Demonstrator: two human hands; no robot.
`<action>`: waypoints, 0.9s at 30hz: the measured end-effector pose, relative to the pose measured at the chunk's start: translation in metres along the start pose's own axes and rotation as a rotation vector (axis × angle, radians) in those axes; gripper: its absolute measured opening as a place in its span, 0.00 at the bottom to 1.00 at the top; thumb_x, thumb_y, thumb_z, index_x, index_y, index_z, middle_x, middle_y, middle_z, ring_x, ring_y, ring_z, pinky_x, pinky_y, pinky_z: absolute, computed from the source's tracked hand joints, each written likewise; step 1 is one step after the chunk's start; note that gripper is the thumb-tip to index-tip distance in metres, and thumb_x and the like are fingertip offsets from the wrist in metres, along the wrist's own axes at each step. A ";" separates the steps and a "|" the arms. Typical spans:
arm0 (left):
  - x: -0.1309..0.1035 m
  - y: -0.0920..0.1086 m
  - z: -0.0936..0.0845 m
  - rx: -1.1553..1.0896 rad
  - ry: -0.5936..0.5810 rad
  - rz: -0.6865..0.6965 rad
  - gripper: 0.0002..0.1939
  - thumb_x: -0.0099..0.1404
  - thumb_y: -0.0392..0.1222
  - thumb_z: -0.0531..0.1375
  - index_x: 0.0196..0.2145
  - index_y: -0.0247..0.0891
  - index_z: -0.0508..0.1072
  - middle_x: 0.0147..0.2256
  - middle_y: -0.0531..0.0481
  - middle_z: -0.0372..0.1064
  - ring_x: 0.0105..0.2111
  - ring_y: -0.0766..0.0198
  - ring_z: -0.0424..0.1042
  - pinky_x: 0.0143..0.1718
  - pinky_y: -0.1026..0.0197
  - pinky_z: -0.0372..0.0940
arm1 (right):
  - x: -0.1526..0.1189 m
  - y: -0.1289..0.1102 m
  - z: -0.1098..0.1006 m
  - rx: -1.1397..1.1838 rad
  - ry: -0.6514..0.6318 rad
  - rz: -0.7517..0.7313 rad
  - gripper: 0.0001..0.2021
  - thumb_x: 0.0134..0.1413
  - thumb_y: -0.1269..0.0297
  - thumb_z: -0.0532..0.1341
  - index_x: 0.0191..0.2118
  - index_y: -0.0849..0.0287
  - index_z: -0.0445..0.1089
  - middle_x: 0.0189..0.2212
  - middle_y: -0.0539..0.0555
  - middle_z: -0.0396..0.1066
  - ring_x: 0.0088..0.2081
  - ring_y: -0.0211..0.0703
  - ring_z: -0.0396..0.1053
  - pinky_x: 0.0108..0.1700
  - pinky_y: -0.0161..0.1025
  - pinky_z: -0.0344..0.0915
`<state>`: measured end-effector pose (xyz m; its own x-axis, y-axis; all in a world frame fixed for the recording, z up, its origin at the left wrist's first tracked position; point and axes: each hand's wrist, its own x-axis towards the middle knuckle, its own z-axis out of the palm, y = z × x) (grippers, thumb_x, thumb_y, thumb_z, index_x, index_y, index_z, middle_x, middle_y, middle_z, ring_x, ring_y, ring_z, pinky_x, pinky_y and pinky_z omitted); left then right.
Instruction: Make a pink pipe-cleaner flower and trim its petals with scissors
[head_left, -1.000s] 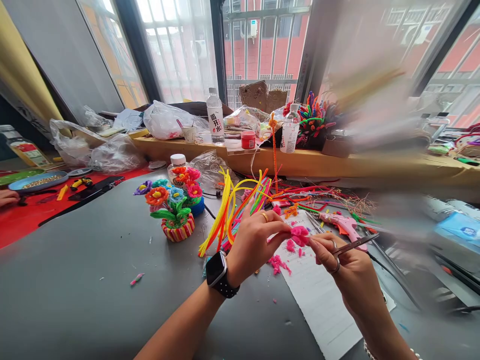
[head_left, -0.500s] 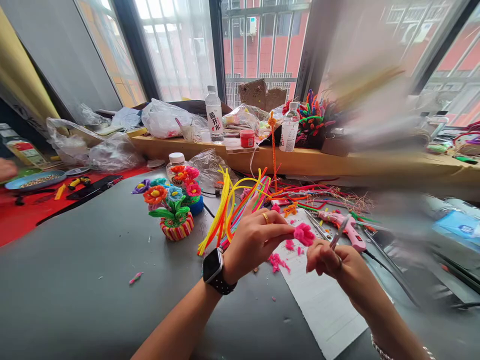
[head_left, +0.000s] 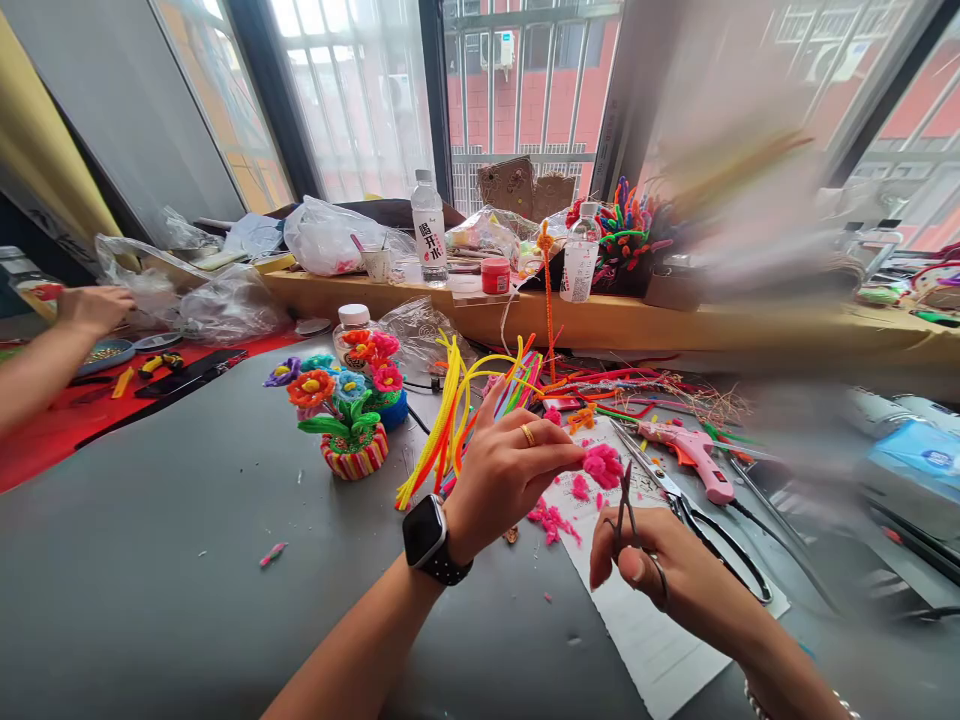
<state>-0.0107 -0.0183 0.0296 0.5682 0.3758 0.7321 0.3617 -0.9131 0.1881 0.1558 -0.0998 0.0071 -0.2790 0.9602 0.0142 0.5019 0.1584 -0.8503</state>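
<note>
Between the fingertips of my left hand (head_left: 517, 465) is a fuzzy pink pipe-cleaner flower (head_left: 602, 465), held above the paper. My right hand (head_left: 656, 560) grips small scissors (head_left: 627, 510) by their finger loops, blades pointing up beside the flower's right edge. Pink fuzz clippings (head_left: 553, 520) lie beneath on the white paper sheet (head_left: 645, 640). Large scissors (head_left: 694, 515) rest on that sheet, partly behind my right hand. A bundle of yellow and orange pipe cleaners (head_left: 442, 430) lies just behind my left hand.
A striped pot of pipe-cleaner flowers (head_left: 354, 455) stands left of my hands. A pink glue gun (head_left: 694, 455) lies at the right, its cord trailing forward. Bottles, including a water bottle (head_left: 429, 235), line the ledge. Another person's arm (head_left: 67, 340) reaches in from the left.
My right hand has turned, so the scissors now point upward close to the flower. The flower has shifted slightly left. The other person's arm has come further into view.
</note>
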 end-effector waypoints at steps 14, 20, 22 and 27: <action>0.000 0.001 0.001 0.021 0.016 0.011 0.07 0.60 0.38 0.55 0.30 0.44 0.73 0.29 0.59 0.73 0.31 0.71 0.68 0.58 0.50 0.38 | -0.003 0.004 -0.005 -0.031 -0.076 0.093 0.36 0.37 0.31 0.44 0.20 0.63 0.69 0.19 0.54 0.68 0.23 0.40 0.63 0.26 0.34 0.56; -0.001 0.000 0.002 0.031 -0.001 0.001 0.08 0.60 0.38 0.55 0.30 0.44 0.74 0.30 0.59 0.73 0.31 0.70 0.67 0.58 0.49 0.37 | -0.004 0.005 -0.006 -0.068 -0.068 0.102 0.37 0.37 0.31 0.43 0.17 0.63 0.69 0.15 0.53 0.65 0.21 0.37 0.60 0.23 0.33 0.52; -0.001 0.000 0.002 0.029 -0.011 -0.003 0.08 0.60 0.38 0.55 0.30 0.45 0.74 0.30 0.59 0.73 0.32 0.70 0.68 0.58 0.49 0.38 | -0.004 0.006 -0.005 -0.070 -0.065 0.107 0.37 0.38 0.31 0.43 0.17 0.63 0.69 0.15 0.53 0.64 0.20 0.37 0.60 0.23 0.33 0.52; 0.000 0.000 0.001 0.023 -0.022 -0.009 0.08 0.60 0.37 0.55 0.30 0.45 0.74 0.30 0.59 0.73 0.32 0.71 0.68 0.57 0.50 0.42 | -0.003 0.009 -0.006 -0.048 -0.070 0.121 0.37 0.39 0.32 0.43 0.15 0.64 0.69 0.14 0.54 0.65 0.19 0.37 0.62 0.22 0.33 0.54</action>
<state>-0.0104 -0.0186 0.0290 0.5811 0.3876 0.7156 0.3834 -0.9060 0.1794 0.1656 -0.1005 0.0026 -0.2695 0.9549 -0.1248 0.5733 0.0550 -0.8175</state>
